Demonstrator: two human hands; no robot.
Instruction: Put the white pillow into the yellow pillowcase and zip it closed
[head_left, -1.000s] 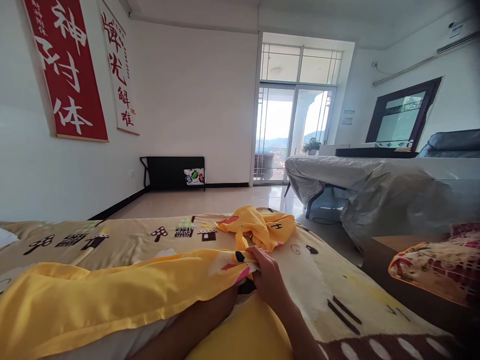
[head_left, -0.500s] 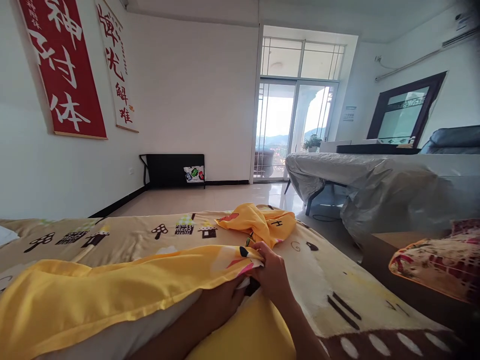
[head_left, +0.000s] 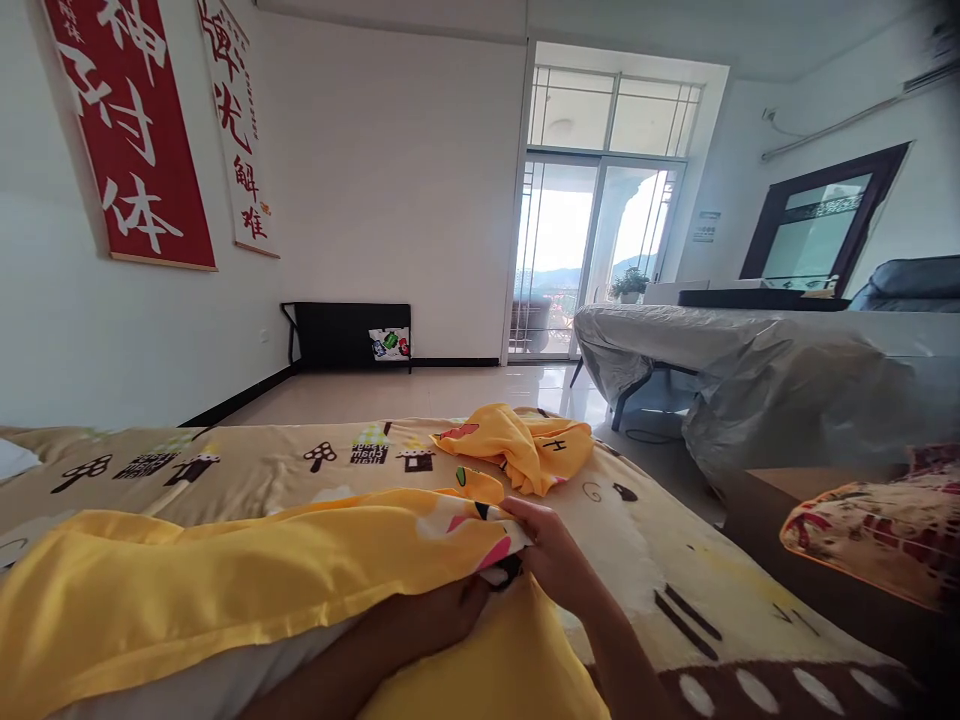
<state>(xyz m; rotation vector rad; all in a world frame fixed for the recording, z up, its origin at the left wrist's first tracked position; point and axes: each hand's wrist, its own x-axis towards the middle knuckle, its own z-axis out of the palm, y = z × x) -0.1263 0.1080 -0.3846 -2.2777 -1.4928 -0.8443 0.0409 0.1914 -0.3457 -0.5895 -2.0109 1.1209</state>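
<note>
While your right hand (head_left: 551, 560) pinches a corner of the yellow cover (head_left: 247, 560) in the head view, fingers closed on its printed edge, your left hand (head_left: 446, 610) reaches beneath the upper layer; shade hides how far its fingers open or what they hold. The cover lies across the near part of the patterned blanket (head_left: 637, 570), white fabric (head_left: 277, 655) showing under its flap, crumpled yellow cloth (head_left: 510, 440) beyond. A slackened pinch could let that slippery-looking edge drop; a dragging left forearm could bunch the white fabric.
</note>
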